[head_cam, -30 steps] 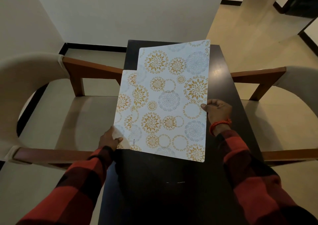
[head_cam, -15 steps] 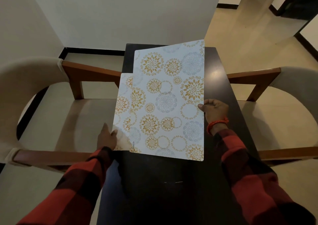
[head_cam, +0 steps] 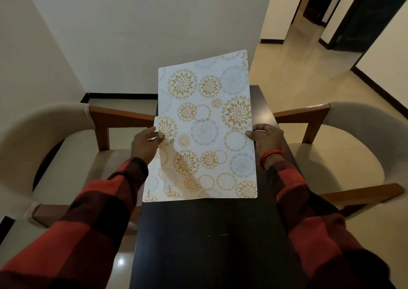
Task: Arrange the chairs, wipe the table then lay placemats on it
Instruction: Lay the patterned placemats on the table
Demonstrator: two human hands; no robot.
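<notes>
Clearly two placemats are in play over the narrow dark table (head_cam: 198, 233), whose top is smooth, near-black and faintly glossy, long and slim with straight edges. The upper placemat (head_cam: 209, 120) is a thin, flat rectangular sheet, pale with printed gold leaf rosettes and grey line-drawn circles, its corners rounded; its far end is raised and reaches past the table's far edge, while its near edge sits low by the tabletop. Beneath it lies a second placemat (head_cam: 152, 185) of the same print, peeking out along the left side and slightly overhanging the table's left edge. The left hand (head_cam: 144, 145) pinches that left border, thumb on top near a gold rosette and fingers curled beneath; whether it grips one sheet or both cannot be told. The right hand (head_cam: 266, 137) pinches the upper sheet's right edge, thumb pressed on the printed face, other fingers tucked behind. A red thread band (head_cam: 270, 155) circles the right wrist, and both arms wear red-and-black checked sleeves (head_cam: 88, 233). On either side stands a chair with a rounded cream padded back and brown wooden arms: the left chair (head_cam: 55, 156) and the right chair (head_cam: 344, 147), each drawn close to the table's long edges. Bare dark tabletop stretches from the mats' near edge toward the person, and pale tiled floor (head_cam: 309, 67) opens beyond on the right.
</notes>
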